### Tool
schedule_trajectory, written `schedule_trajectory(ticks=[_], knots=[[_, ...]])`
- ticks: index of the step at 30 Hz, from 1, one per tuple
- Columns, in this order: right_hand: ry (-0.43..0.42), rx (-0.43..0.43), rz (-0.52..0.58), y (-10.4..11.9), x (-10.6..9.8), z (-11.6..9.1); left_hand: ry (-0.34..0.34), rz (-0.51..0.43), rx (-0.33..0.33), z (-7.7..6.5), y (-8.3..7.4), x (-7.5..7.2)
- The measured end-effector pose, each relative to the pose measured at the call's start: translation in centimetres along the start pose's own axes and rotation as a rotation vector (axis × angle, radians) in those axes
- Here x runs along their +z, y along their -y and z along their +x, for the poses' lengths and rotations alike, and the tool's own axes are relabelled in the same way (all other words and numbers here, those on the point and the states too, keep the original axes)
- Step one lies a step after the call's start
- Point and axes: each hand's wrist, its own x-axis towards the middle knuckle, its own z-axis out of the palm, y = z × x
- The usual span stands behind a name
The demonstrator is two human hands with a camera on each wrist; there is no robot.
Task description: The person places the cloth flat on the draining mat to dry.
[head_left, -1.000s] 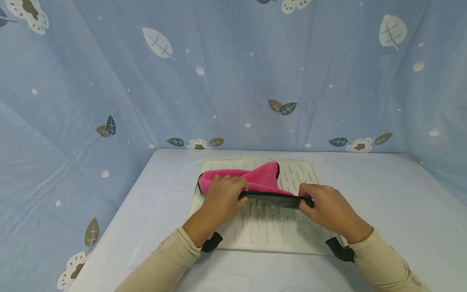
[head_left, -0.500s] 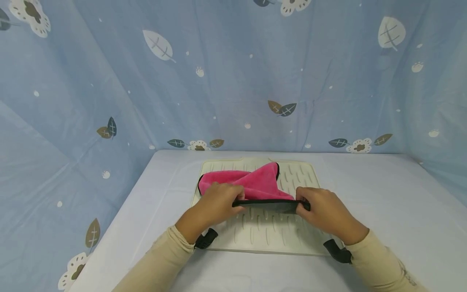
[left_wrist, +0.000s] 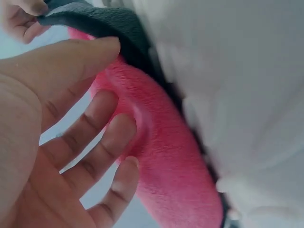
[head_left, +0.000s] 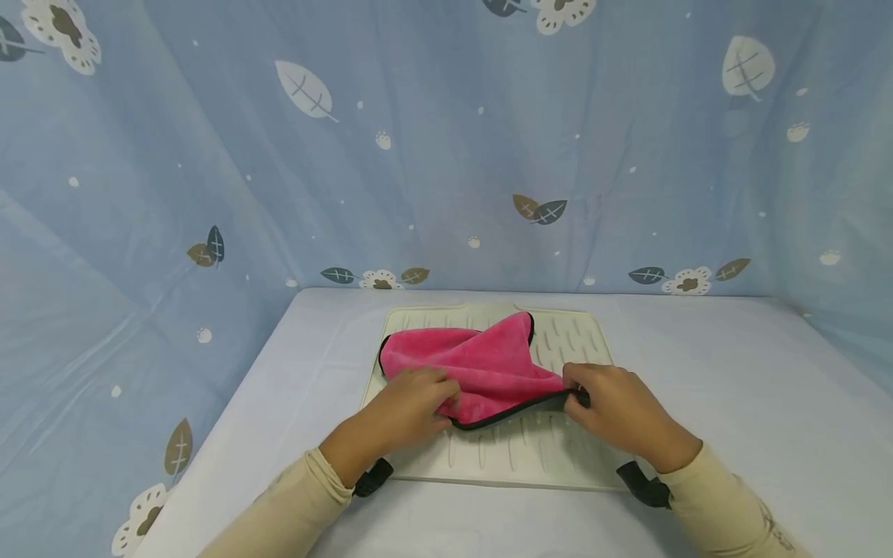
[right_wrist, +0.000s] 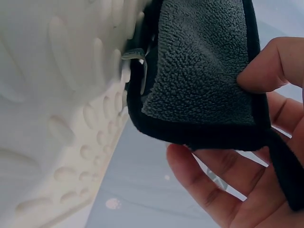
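A plush cleaning cloth (head_left: 488,349), pink on one face and grey on the other with a black bound edge, lies bunched over a cream ribbed mat (head_left: 502,457). My left hand (head_left: 405,411) is at its near left part; in the left wrist view the thumb (left_wrist: 102,50) lies on the cloth by the black edge, the other fingers loosely bent. At the near right corner, my right hand (head_left: 617,407) pinches the raised edge. The right wrist view shows its thumb (right_wrist: 266,69) on the grey face (right_wrist: 204,66), fingers behind, and a black loop (right_wrist: 287,171) hanging beside the corner.
The mat lies on a white-covered table (head_left: 732,387). Behind it and on both sides hangs a blue curtain (head_left: 432,170) printed with leaves and flowers. Black wrist mounts (head_left: 643,484) sit under both forearms.
My left hand has come nearer and to the left, lowering the near left edge of the cloth, so more pink face shows and less grey. My right hand has shifted slightly nearer, still pinching its corner.
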Motion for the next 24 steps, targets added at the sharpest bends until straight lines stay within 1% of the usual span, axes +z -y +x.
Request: schedule_trajectory(ticks=[4, 6, 12, 14, 17, 20, 24], knots=[[0.038, 0.02, 0.0, 0.2, 0.1, 0.0, 0.0, -0.027, -0.022, -0.4, 0.1, 0.4], [0.066, 0.034, 0.004, 0.3, 0.1, -0.1, 0.011, -0.041, -0.03, -0.5, 0.1, 0.6], [0.186, 0.048, -0.017, 0.3, 0.3, -0.2, 0.038, -0.046, -0.031, -0.7, 0.0, 1.0], [0.226, 0.036, -0.021, 0.4, 0.4, -0.2, 0.038, -0.043, -0.03, -0.8, -0.1, 1.0], [0.278, 0.006, 0.003, 0.7, 0.5, -0.3, 0.03, -0.031, -0.022, -0.8, -0.1, 0.9], [0.306, -0.035, 0.049, 1.1, 0.6, -0.3, 0.027, -0.018, -0.013, -0.8, -0.1, 1.0], [0.319, -0.083, 0.102, 1.5, 0.8, -0.2, 0.023, -0.004, -0.006, -0.7, 0.1, 1.1]])
